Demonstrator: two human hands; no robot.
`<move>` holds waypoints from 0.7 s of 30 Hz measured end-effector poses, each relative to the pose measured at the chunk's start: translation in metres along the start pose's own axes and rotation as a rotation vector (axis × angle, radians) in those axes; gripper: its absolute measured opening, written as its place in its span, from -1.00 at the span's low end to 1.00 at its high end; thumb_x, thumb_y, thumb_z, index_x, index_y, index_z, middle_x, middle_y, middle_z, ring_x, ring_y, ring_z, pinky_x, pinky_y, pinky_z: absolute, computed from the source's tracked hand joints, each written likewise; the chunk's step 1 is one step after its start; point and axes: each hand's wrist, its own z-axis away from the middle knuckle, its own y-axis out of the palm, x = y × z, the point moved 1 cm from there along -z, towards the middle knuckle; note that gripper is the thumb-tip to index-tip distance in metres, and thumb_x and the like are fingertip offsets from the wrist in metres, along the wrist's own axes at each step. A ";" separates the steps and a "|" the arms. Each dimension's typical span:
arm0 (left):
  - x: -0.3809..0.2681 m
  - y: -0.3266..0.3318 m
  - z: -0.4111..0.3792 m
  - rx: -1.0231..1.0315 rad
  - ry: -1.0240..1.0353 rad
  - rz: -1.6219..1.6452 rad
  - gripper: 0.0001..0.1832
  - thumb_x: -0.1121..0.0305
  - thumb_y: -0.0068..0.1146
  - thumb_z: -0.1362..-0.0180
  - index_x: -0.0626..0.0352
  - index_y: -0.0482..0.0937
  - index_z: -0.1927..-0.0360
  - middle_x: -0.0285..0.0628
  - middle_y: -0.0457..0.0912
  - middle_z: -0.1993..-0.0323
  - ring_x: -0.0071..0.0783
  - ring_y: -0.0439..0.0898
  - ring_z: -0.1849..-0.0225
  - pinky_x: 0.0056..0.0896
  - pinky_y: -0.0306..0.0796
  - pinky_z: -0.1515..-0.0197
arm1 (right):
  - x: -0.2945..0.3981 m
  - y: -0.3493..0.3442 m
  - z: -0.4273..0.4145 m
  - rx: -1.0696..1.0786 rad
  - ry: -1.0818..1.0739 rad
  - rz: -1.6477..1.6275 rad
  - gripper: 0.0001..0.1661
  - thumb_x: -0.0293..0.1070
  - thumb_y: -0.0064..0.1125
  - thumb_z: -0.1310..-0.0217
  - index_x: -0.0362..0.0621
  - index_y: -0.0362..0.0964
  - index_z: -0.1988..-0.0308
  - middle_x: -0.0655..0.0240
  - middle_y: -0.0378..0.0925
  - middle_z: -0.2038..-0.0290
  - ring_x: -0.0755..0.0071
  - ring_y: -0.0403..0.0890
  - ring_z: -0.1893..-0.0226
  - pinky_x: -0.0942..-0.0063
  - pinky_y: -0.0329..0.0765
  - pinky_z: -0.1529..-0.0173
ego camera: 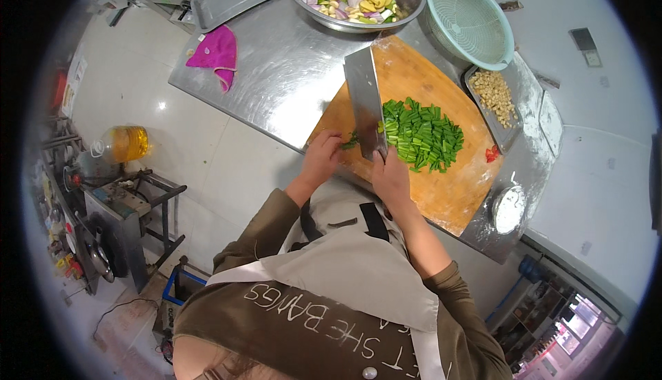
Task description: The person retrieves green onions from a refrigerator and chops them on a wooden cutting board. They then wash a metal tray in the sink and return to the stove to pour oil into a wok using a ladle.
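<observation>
A wooden cutting board point(439, 194) lies on a stainless steel table, with a pile of cut green leafy stalks point(424, 134) on it. My right hand point(391, 175) grips the handle end of a cleaver point(364, 95), whose broad blade stands along the pile's left side. To the left of the blade, my left hand point(323, 157) is at the board's near left edge, its fingertips by a small bit of greens point(350, 141); whether it pinches them is not clear. Red pepper pieces point(492, 153) lie at the board's right edge.
Behind the board stand a steel bowl point(357, 27) of chopped onion and other vegetables and a pale green colander point(468, 23). A metal tray point(509, 139) of chopped pieces is at the right, near a white-dusted round lid or dish point(509, 209). A magenta cloth point(214, 54) and an empty tray point(238, 0) lie left.
</observation>
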 end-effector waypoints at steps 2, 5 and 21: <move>0.000 -0.011 0.005 -0.045 -0.062 0.038 -0.78 0.56 0.15 0.12 0.25 0.48 0.32 -0.12 0.49 0.20 -0.12 0.48 0.18 -0.27 0.39 0.18 | 0.005 -0.005 0.006 0.035 0.000 0.028 -0.72 -0.24 -0.12 -0.24 -0.27 0.23 0.30 -0.15 0.46 0.55 -0.29 0.48 0.49 -0.06 0.38 0.39; 0.007 -0.019 0.008 -0.073 -0.058 -0.076 -0.81 0.54 0.16 0.12 0.25 0.51 0.35 -0.12 0.48 0.23 -0.14 0.47 0.21 -0.27 0.39 0.19 | 0.009 -0.004 0.013 0.083 -0.005 0.102 -0.73 -0.24 -0.12 -0.23 -0.26 0.22 0.29 -0.12 0.46 0.57 -0.26 0.48 0.51 -0.05 0.38 0.41; -0.020 0.056 -0.040 0.329 -0.335 -0.217 -0.31 0.53 0.18 0.21 0.31 0.22 -0.10 0.11 0.27 0.08 0.13 0.39 0.09 -0.09 0.37 0.12 | -0.038 -0.049 0.033 -0.112 0.143 0.221 -0.73 -0.22 -0.07 -0.21 -0.23 0.25 0.30 -0.04 0.45 0.63 -0.17 0.50 0.56 0.00 0.40 0.47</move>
